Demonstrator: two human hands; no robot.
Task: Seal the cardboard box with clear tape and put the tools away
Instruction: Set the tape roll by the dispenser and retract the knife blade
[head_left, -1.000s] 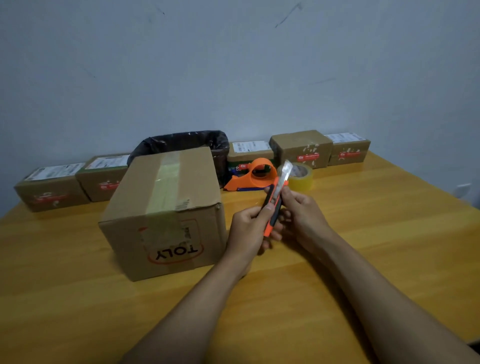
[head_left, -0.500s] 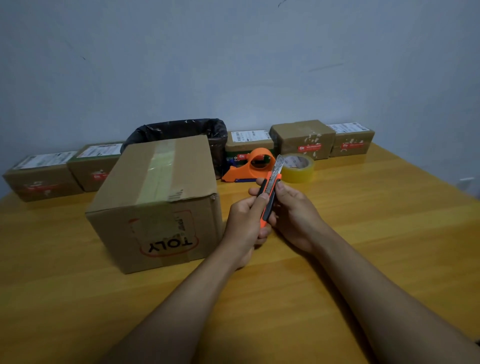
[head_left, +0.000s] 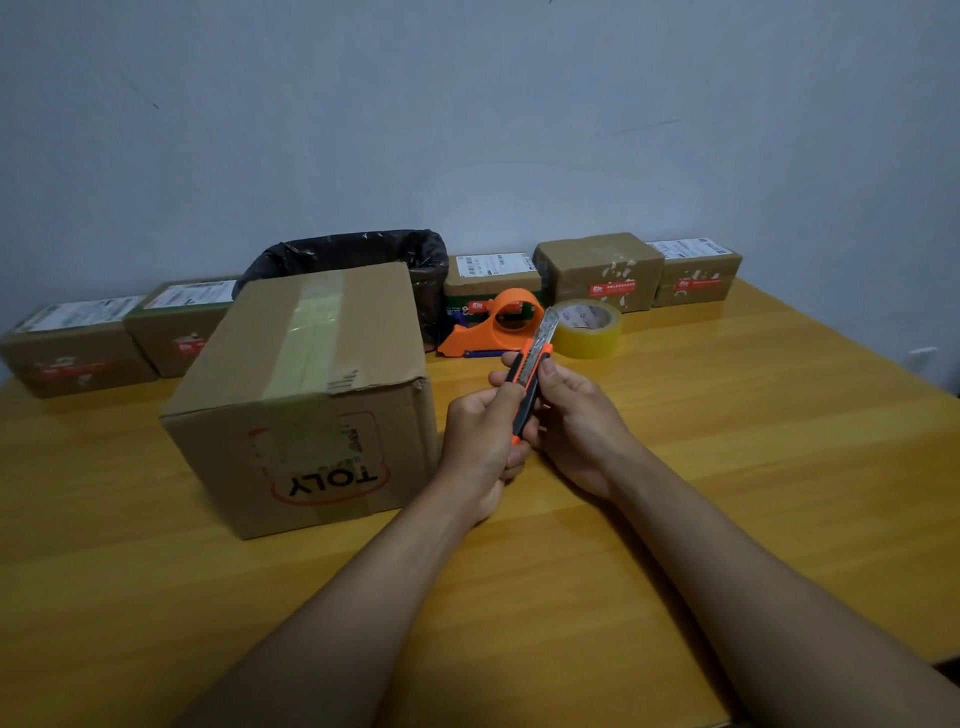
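Taped cardboard box (head_left: 306, 395) upright on table; orange utility knife (head_left: 530, 382) held tilted beside it.

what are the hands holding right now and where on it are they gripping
Both hands hold the orange utility knife: the left hand wraps its lower handle, and the right hand pinches the upper body just below the exposed blade.

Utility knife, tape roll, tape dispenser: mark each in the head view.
utility knife (head_left: 529, 383), head view, on the orange and black handle between both hands.
tape roll (head_left: 589, 339), head view, on its yellowish outer band.
tape dispenser (head_left: 470, 336), head view, on the orange body left of its ring.
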